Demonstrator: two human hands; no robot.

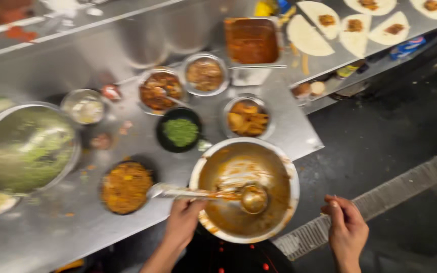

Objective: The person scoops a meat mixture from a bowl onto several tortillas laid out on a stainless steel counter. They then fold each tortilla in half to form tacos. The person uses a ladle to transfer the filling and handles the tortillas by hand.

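My left hand [183,222] grips the handle of a metal ladle [253,198], whose cup rests inside a large, nearly scraped-out steel bowl [293,188] smeared with orange sauce. That bowl overhangs the front edge of a steel counter [289,129]. My right hand [346,228] hangs over the dark floor to the right of the bowl, fingers loosely curled, holding nothing. The picture is blurred.
On the counter stand a dark bowl of orange-yellow mix [126,187], a black bowl of chopped greens [180,131], bowls of curry [160,91] and potato pieces [247,119], a square sauce tray [252,41], a big greenish steel bowl [26,146]. Flatbreads with filling [324,20] lie far right.
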